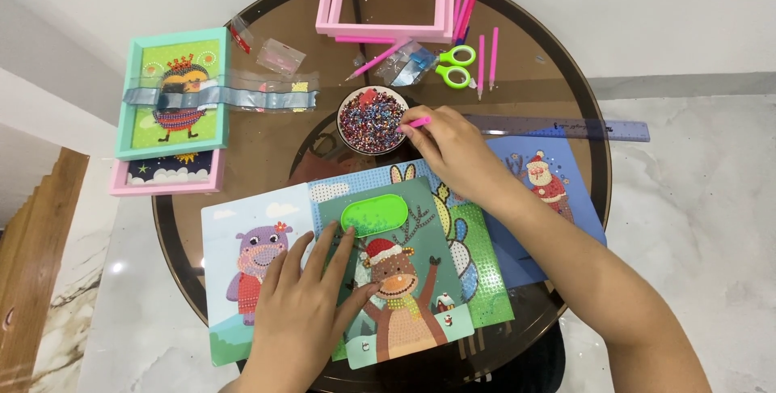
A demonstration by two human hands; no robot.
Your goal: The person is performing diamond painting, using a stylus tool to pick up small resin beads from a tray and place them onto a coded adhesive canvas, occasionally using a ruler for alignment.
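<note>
Head view: picking beads, right hand [453,150] pinching pink pen [419,122] at bowl [373,120], left hand [307,312] flat, fingers spread, on reindeer picture [404,288]; next, probably carrying one bead steadily to the picture.

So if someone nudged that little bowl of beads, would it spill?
Probably slides rather than tips: the bowl looks low and wide on smooth glass table. It's heaped with tiny loose beads, so a jolt would likely scatter some.
</note>
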